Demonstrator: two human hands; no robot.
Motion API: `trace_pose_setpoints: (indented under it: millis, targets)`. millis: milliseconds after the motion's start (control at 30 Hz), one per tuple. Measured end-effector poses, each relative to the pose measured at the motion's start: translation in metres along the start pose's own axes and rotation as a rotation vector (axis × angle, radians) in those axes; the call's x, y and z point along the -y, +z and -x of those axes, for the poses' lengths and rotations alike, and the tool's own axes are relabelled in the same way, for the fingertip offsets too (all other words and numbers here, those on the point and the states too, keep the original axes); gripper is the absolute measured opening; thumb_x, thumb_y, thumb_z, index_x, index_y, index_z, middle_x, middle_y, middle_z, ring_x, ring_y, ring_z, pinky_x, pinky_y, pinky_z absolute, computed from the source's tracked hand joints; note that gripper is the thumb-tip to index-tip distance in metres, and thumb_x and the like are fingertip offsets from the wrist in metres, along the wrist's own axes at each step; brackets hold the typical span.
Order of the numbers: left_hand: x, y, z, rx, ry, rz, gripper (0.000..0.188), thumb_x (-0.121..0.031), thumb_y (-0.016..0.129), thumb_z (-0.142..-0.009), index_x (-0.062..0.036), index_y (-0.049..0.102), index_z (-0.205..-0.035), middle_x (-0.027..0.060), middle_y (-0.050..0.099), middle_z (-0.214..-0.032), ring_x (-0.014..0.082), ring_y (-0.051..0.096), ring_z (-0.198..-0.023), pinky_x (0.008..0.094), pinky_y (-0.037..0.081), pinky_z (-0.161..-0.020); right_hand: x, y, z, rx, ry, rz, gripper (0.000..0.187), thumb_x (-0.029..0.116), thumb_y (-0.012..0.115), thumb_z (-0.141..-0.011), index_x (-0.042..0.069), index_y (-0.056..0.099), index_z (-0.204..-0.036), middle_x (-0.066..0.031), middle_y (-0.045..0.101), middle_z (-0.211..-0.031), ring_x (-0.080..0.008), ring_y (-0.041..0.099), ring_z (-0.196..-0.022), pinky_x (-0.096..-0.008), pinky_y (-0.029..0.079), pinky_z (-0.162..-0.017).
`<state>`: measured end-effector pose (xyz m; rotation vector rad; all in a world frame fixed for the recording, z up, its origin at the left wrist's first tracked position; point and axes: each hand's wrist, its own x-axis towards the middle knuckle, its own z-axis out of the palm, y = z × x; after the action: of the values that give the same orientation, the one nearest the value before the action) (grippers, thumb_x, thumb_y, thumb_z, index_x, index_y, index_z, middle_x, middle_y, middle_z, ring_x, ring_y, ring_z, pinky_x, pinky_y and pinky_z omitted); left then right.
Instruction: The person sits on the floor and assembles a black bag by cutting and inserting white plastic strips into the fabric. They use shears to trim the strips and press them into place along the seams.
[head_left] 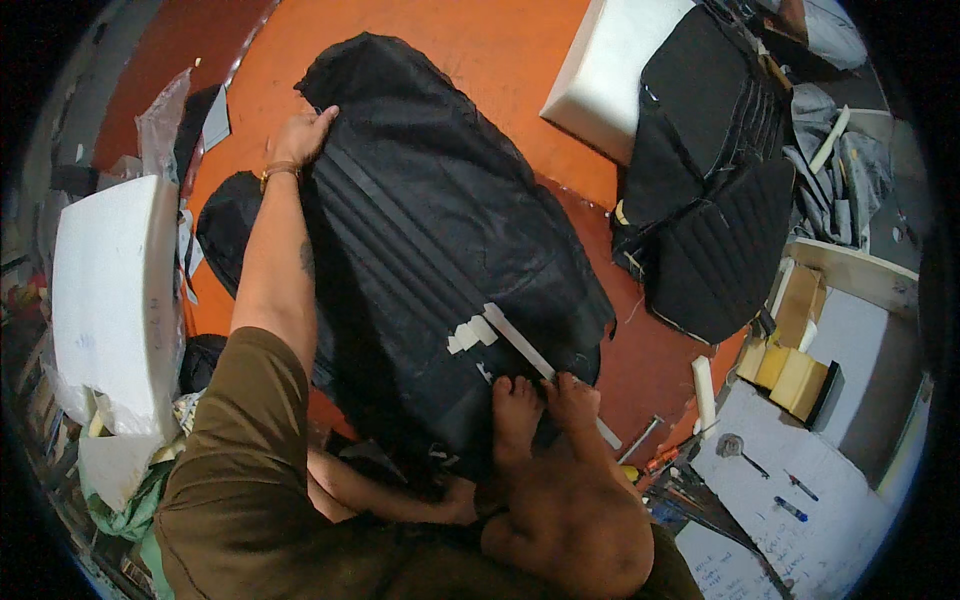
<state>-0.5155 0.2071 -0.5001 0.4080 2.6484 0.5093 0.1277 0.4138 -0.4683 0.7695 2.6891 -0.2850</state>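
Observation:
A large black seat cover (430, 220) with stitched channels lies spread in front of me. My left hand (298, 138) reaches to its far left edge, thumb stretched along the top and fingers closed on the fabric. Near the cover's close right end, my right hand (575, 398) is closed over a narrow white strip (520, 342), beside my bare foot (516, 408). The strip lies slantwise across the cover and shows again past the hand. Next to its far end are small off-white pieces (472, 333) on the black fabric.
A white foam block (115, 290) stands at left. Farther right are another foam block (600, 70) and black stitched covers (715, 220). A white tray (870, 350), yellow foam blocks (785, 378), pens (790, 508) and tools (660, 460) lie at right. The floor (480, 50) is orange.

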Motion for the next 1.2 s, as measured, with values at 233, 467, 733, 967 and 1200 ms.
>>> trace_pose_setpoints:
  millis: [233,467,733,967,1200]
  targets:
    - [-0.001,0.006,0.002,-0.054,0.012,0.037,0.069,-0.067,0.055,-0.098,-0.0024,0.08,-0.092,0.0232,0.076,-0.096,0.0385,0.072,-0.095,0.0436,0.052,-0.093,-0.031,-0.004,0.031,0.23,0.135,0.049,0.032,0.043,0.069,-0.094,0.012,0.061,-0.093,-0.0143,0.072,-0.079,-0.0372,0.072,-0.073,-0.0509,0.055,-0.062]
    - [0.011,0.009,-0.005,-0.059,0.027,0.03,0.07,-0.066,0.053,-0.099,-0.0011,0.079,-0.093,0.0247,0.075,-0.098,0.0389,0.072,-0.096,0.0437,0.051,-0.093,-0.011,-0.018,0.059,0.31,0.214,-0.129,0.025,0.037,0.062,-0.1,0.013,0.062,-0.107,-0.0154,0.069,-0.105,-0.0375,0.067,-0.098,-0.053,0.051,-0.08]
    - [0.002,0.006,0.002,-0.047,-0.005,0.056,0.074,-0.069,0.052,-0.098,-0.0003,0.078,-0.09,0.0264,0.074,-0.097,0.0403,0.072,-0.096,0.0455,0.052,-0.093,0.096,0.063,0.032,0.175,0.243,-0.35,0.027,0.031,0.053,-0.106,0.015,0.064,-0.124,-0.0168,0.065,-0.134,-0.0384,0.059,-0.125,-0.0564,0.044,-0.102]
    - [0.029,0.02,0.0,-0.359,-0.01,0.172,0.062,-0.06,0.06,-0.098,-0.0018,0.079,-0.09,0.0241,0.075,-0.091,0.0396,0.073,-0.092,0.0449,0.055,-0.085,0.112,0.04,0.021,-0.144,0.053,0.185,0.037,0.049,0.07,-0.091,0.014,0.059,-0.097,-0.012,0.071,-0.105,-0.0302,0.071,-0.095,-0.0501,0.057,-0.074]
    - [0.015,0.011,0.058,-0.498,0.252,0.004,0.031,-0.033,0.074,-0.095,-0.0052,0.08,-0.106,0.0188,0.076,-0.091,0.0386,0.072,-0.084,0.0445,0.056,-0.079,0.05,0.004,0.016,-0.231,0.111,-0.07,0.017,0.022,0.066,-0.093,0.013,0.062,-0.107,-0.0097,0.065,-0.096,-0.0312,0.066,-0.093,-0.0449,0.054,-0.077]
